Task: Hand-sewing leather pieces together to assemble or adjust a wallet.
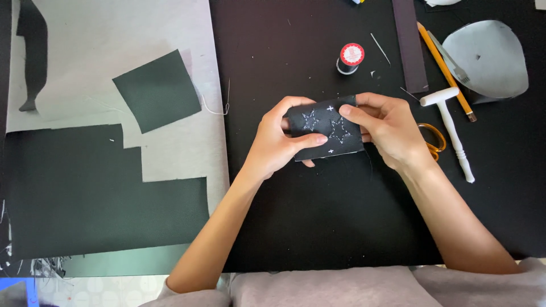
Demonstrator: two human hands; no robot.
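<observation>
A small black fabric piece (325, 129) with two white stitched stars and small crosses is held above the black mat (318, 216). My left hand (277, 142) pinches its left edge, thumb on the front near the lower star. My right hand (387, 128) grips its right side, thumb pressing on the fabric by the larger star. A dark thread hangs below the piece.
A black thread spool with a red top (350, 58) stands behind the hands. To the right lie orange-handled scissors (433, 138), a white T-handled tool (453, 129), a yellow pencil (446, 71) and a grey curved paper piece (492, 57). Dark fabric pieces (157, 90) lie on grey paper at left.
</observation>
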